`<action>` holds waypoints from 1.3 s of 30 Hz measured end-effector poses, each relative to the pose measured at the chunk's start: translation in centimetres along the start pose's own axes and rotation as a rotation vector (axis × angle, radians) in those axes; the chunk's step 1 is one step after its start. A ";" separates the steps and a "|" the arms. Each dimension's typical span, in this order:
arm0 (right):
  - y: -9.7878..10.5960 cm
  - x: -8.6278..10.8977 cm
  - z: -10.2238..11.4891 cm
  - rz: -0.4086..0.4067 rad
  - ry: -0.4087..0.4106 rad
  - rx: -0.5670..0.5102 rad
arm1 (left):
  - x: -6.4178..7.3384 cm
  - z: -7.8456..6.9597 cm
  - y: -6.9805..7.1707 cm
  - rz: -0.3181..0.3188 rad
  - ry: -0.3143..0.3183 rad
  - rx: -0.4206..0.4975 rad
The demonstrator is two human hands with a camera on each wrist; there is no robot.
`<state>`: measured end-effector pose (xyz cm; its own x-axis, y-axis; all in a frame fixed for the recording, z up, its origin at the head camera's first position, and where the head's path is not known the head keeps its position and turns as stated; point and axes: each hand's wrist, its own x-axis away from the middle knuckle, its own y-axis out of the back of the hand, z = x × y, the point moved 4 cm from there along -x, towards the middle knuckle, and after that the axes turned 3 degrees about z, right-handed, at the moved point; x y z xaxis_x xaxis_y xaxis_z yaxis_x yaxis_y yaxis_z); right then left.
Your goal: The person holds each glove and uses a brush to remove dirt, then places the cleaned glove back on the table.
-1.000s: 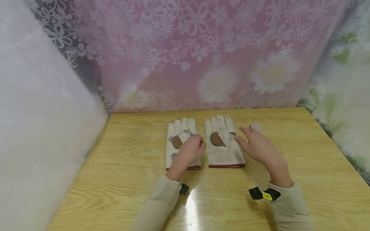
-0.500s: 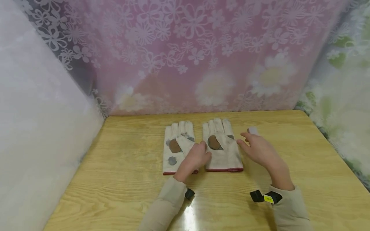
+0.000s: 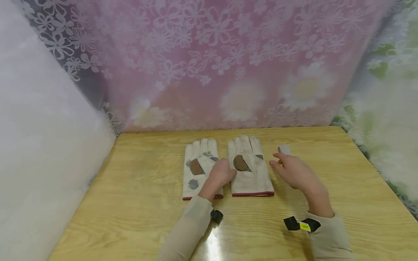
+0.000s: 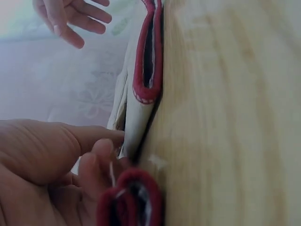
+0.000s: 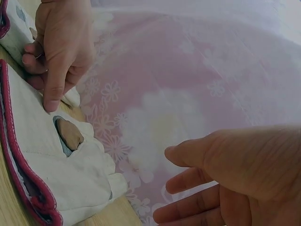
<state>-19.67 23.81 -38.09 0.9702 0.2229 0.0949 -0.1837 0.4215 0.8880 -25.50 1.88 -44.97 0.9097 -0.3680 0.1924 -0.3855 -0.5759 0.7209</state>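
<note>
Two off-white work gloves with red-trimmed cuffs, the left glove (image 3: 203,189) and the right glove (image 3: 249,183), lie flat side by side, fingers away from me. Each has a brown round patch; the left one carries grey stains. Between them is my left hand (image 3: 219,174), partly covering the left glove. In the left wrist view its thumb (image 4: 89,136) touches the right glove's side, and the other fingers curl near the left cuff (image 4: 134,197). A thin white strand shows there; whether it is held is unclear. My right hand (image 3: 298,174) hovers right of the gloves, fingers spread, holding nothing visible.
A small whitish block (image 3: 285,149) with a brown edge lies just beyond my right fingers. The wooden table (image 3: 137,203) meets a pink floral curtain (image 3: 196,90) at the back, with pale hangings at both sides. Both sleeves carry black wrist mounts.
My left hand has moved off the left glove, rightward into the gap between the gloves. The right hand has drawn slightly away from the right glove. The view has shifted a little.
</note>
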 end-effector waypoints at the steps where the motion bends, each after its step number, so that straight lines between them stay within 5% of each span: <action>1: -0.1 0.0 0.0 0.002 0.004 -0.004 | 0.0 0.1 0.0 -0.003 0.015 -0.013; 6: -0.2 0.0 -0.4 -0.003 -0.004 -0.023 | -0.3 0.8 -0.1 0.027 0.041 -0.028; 15: 0.2 0.3 -1.1 -0.015 -0.011 -0.031 | -0.4 1.0 0.3 0.094 0.010 0.104; 22: 0.5 0.5 -1.7 -0.016 -0.033 -0.017 | 0.0 0.3 0.7 0.012 -0.094 0.192; 28: 0.6 0.6 -2.1 0.002 -0.037 -0.034 | -0.5 0.4 0.3 0.008 -0.095 0.562; 35: 0.7 0.7 -2.3 0.002 -0.036 -0.040 | -0.7 0.2 -0.8 0.216 0.017 1.214; 39: 0.7 0.8 -2.5 0.000 -0.039 -0.045 | -0.6 -0.2 -1.2 0.229 0.047 1.354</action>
<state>-19.47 26.51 -38.55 0.9754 0.1890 0.1133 -0.1900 0.4609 0.8669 -25.55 2.92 -45.85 0.8000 -0.5410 0.2593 -0.3496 -0.7717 -0.5313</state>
